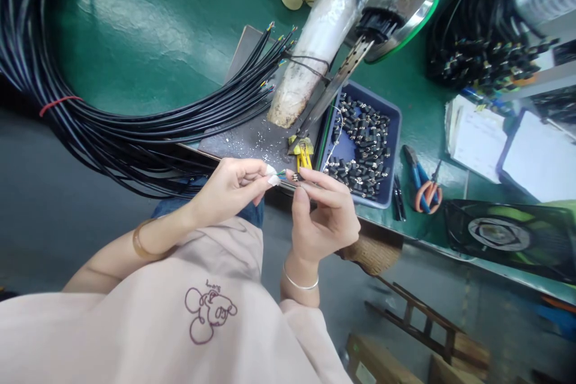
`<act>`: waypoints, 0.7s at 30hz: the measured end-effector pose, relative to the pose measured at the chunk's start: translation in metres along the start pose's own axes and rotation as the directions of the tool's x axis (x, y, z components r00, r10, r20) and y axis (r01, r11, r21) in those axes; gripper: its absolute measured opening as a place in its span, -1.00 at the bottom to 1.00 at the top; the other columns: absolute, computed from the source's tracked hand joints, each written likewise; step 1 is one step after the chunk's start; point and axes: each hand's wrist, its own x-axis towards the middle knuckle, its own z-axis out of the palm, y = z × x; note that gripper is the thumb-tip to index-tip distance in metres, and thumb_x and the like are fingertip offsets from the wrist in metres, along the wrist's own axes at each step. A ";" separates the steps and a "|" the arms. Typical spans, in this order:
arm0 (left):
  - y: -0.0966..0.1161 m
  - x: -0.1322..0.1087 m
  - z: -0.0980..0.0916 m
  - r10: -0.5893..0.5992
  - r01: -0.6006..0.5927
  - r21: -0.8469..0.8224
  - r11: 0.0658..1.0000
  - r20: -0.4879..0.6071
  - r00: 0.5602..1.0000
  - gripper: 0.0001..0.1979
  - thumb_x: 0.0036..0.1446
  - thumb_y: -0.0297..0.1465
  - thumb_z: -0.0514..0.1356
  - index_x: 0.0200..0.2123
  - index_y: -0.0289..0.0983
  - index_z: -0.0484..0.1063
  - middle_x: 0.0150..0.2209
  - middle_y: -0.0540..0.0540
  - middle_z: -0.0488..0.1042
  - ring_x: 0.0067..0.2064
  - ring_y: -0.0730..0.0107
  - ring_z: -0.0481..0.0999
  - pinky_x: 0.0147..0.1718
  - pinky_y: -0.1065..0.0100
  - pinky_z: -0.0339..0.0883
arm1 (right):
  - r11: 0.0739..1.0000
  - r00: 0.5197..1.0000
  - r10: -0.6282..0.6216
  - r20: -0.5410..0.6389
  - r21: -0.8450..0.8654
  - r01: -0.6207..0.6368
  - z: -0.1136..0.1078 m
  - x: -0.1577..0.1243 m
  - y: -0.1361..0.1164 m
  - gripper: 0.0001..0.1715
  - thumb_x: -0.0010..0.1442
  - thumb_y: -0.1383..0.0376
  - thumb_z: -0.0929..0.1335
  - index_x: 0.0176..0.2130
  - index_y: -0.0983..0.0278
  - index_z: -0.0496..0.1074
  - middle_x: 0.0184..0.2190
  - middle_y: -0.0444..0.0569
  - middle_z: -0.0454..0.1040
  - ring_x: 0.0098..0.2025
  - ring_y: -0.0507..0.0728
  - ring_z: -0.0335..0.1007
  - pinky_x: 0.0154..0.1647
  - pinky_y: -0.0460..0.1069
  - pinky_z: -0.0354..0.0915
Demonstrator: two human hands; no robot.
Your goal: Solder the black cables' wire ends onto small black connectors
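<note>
My left hand [231, 187] is closed in a pinch on the stripped end of a black cable [198, 168] whose thin coloured wires stick out at the fingertips. My right hand [324, 216] is closed too, holding a small black connector [296, 177] right up against those wire ends. Both hands meet just in front of the table edge, beside a yellow-tipped tool [302, 153]. A blue tray [390, 117] full of several small black connectors sits just beyond my right hand.
A thick bundle of black cables [112, 126] sweeps from the left across a grey mat [252, 138]. A foil-wrapped duct [315, 42] hangs over the mat. Orange-handled scissors [427, 192], papers [477, 138], a fan [499, 231] and more cables [481, 42] lie to the right.
</note>
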 end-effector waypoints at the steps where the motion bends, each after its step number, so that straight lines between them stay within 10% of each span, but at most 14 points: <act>1: -0.001 0.000 0.000 -0.002 0.002 -0.003 1.000 -0.004 1.000 -0.72 0.22 -0.35 0.24 -0.53 -0.30 0.36 -0.64 0.05 0.35 -0.58 0.61 0.26 -0.54 0.52 0.17 | 0.999 1.000 0.030 -0.002 0.021 -0.030 0.000 0.001 0.001 -0.82 0.25 0.45 0.44 -0.18 0.16 0.50 -0.15 -0.06 0.64 -0.16 0.14 0.67 -0.14 0.11 0.66; 21: -0.006 0.002 0.004 -0.012 0.010 -0.135 0.991 -0.014 1.000 -0.78 0.15 -0.37 0.36 -0.42 -0.30 0.39 -0.60 0.08 0.43 -0.59 0.63 0.31 -0.57 0.56 0.23 | 0.915 0.940 0.336 -0.052 0.255 -0.313 0.012 0.002 -0.001 -0.88 0.29 0.30 0.45 -0.32 0.23 0.47 -0.17 -0.06 0.64 -0.26 0.07 0.68 -0.20 0.00 0.64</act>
